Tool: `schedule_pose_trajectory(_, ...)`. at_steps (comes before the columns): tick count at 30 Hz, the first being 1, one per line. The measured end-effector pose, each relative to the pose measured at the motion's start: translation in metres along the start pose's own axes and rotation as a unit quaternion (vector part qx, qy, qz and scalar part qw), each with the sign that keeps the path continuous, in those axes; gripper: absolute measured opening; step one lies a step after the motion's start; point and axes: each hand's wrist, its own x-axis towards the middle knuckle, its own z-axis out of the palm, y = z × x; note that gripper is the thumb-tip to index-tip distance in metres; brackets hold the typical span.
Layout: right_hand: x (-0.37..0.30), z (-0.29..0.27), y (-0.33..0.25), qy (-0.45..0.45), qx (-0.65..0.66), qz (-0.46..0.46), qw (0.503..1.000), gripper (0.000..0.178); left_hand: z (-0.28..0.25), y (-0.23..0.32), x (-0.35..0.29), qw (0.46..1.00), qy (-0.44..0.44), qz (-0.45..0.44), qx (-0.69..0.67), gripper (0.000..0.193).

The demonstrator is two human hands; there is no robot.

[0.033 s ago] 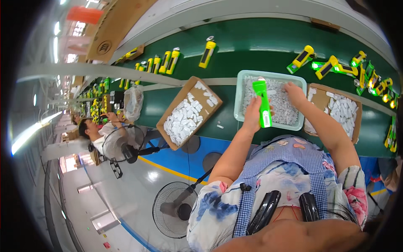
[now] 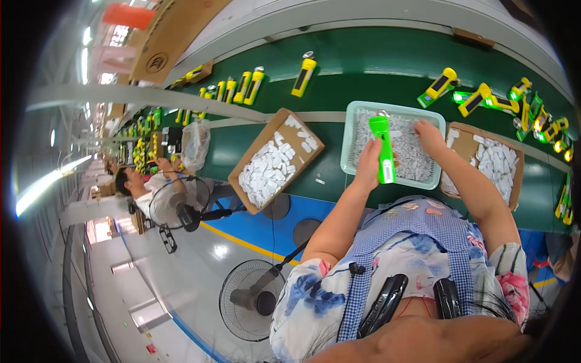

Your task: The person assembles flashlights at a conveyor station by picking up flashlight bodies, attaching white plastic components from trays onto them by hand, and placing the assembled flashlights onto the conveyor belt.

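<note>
My left hand (image 2: 368, 164) is wrapped around the body of a bright green flashlight (image 2: 385, 162), held upright with its head pointing away from me. It hangs over a pale mint plastic basket (image 2: 349, 134) filled with small whitish pieces (image 2: 413, 158). At the basket's right side, my right hand (image 2: 428, 137) reaches in with its fingers curled together at the pieces. Whatever those fingertips pinch is too small or hidden to make out.
Cardboard trays of white flat parts flank the basket, one left (image 2: 247, 158) and one right (image 2: 518, 175). Yellow flashlights (image 2: 304, 75) stand on the green conveyor (image 2: 363, 66); several more lie at right (image 2: 478, 100). A standing fan (image 2: 252, 300) and a co-worker (image 2: 145, 184) are leftward.
The view has shifted slightly, so the bench and its contents appear a little to the right. Both hands keep the same pose, the flashlight still in my left.
</note>
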Motion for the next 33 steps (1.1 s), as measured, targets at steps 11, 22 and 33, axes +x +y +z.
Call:
schedule_pose_trajectory(11, -0.04, -0.07, -0.02, -0.132, 0.469, 0.114, 0.866, 0.017, 0.049, -0.035, -0.005, 0.986, 0.053, 0.078, 0.14, 0.052)
schedule_pose_trajectory(22, -0.116, -0.153, -0.041, -0.037, 0.424, -0.111, 0.898, 0.01, 0.124, -0.044, -0.048, 0.982, -0.074, 0.09, 0.145, 0.042)
schedule_pose_trajectory(33, -0.141, -0.174, -0.028, 0.058, 0.318, -0.093, 0.942, 0.01, 0.146, -0.067, -0.052, 0.966, -0.1, 0.116, 0.208, 0.042)
